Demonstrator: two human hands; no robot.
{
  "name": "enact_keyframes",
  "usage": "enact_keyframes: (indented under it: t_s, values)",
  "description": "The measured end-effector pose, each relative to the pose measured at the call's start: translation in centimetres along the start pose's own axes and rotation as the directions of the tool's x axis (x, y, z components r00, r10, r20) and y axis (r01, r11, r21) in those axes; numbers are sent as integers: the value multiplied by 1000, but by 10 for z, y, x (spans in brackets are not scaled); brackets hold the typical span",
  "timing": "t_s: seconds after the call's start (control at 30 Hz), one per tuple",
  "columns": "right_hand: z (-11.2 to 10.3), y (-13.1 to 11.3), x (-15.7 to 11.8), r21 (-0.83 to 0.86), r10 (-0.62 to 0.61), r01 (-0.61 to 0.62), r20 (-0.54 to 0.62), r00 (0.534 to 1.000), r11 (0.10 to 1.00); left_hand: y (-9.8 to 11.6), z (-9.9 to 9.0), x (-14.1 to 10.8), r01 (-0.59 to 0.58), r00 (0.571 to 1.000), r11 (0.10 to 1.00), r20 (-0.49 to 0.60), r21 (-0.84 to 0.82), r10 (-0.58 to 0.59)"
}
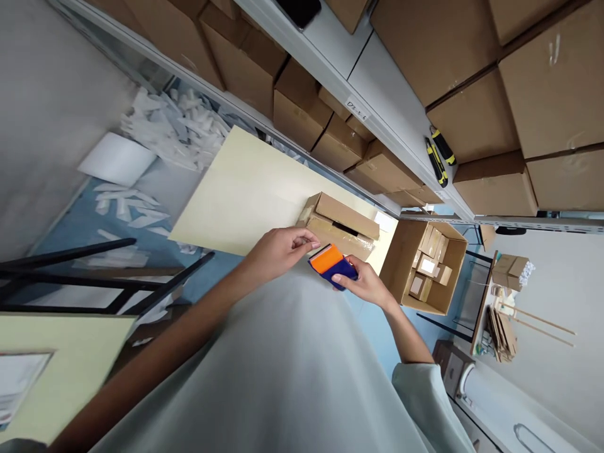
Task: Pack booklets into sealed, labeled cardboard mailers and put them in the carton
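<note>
My right hand point(362, 281) is wrapped round an orange and dark-blue tape dispenser point(329, 259), held in front of my body. Beside its orange end, my left hand point(282, 251) is closed, thumb and fingers pinched together. Whatever lies between those fingertips is too small to make out. Just beyond both hands, a closed cardboard box point(337, 220) with clear tape and a dark slot in its side rests on the pale yellow tabletop point(245, 189).
An open carton point(396, 264) holding several small boxes stands to the right. Shelves point(391, 82) full of cardboard boxes run along the far side, with two yellow-black utility knives point(438, 157) on one. White scraps point(184, 123) are piled at the left.
</note>
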State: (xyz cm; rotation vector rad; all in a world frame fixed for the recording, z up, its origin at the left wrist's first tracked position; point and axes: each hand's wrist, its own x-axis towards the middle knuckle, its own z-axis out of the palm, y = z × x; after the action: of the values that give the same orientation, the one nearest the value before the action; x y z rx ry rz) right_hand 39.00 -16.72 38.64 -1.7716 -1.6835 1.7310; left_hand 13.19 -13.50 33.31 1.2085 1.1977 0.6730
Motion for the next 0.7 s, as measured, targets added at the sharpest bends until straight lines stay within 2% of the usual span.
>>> enact_keyframes:
  t_s: [0.17,0.3,0.4,0.53,0.63,0.7]
  values:
    - [-37,-13,-3,-46,82,-75,163,983,996,-9,16,2,73,994,995,-79,-74,-79]
    - [-61,-27,-2,-71,106,-93,216,971,993,-1,15,11,57,993,985,-93,-162,-72]
    - [-78,-40,2,-101,86,-64,233,969,993,6,1,18,53,987,983,-138,-176,-78]
    - [-100,-58,9,-172,132,-89,258,957,981,0,-33,21,116,938,980,-308,-161,-161]
    - [-109,-63,23,-147,170,-127,335,927,981,-15,-51,23,180,921,966,-314,-186,-232]
    - [-111,-61,38,-148,187,-142,360,914,979,-25,-54,27,215,913,953,-301,-214,-274]
